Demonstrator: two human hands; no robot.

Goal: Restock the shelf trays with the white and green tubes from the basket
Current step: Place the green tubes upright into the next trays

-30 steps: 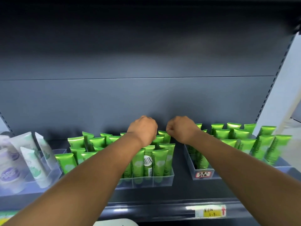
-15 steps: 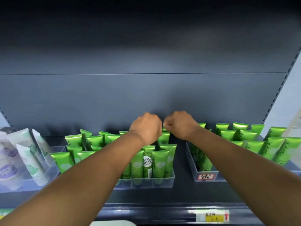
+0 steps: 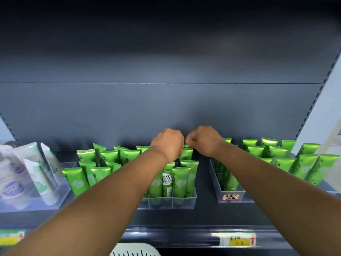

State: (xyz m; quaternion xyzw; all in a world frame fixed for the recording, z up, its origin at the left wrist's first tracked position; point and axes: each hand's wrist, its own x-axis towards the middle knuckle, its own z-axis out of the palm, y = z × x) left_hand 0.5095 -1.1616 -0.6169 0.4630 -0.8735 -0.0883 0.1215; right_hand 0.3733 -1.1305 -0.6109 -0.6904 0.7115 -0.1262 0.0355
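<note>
Head view, glossy green tubes [image 3: 181, 182] upright in clear tray [image 3: 184, 202]; left hand [image 3: 168, 144], right hand [image 3: 203, 140] curled, grasp unclear

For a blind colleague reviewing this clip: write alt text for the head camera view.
Two bare arms reach to the back of the middle clear tray, where the left hand and right hand, fingers curled, meet over a green tube. More green tubes fill the right tray; white tubes stand far left, and a pale basket shows at the bottom edge.
</note>
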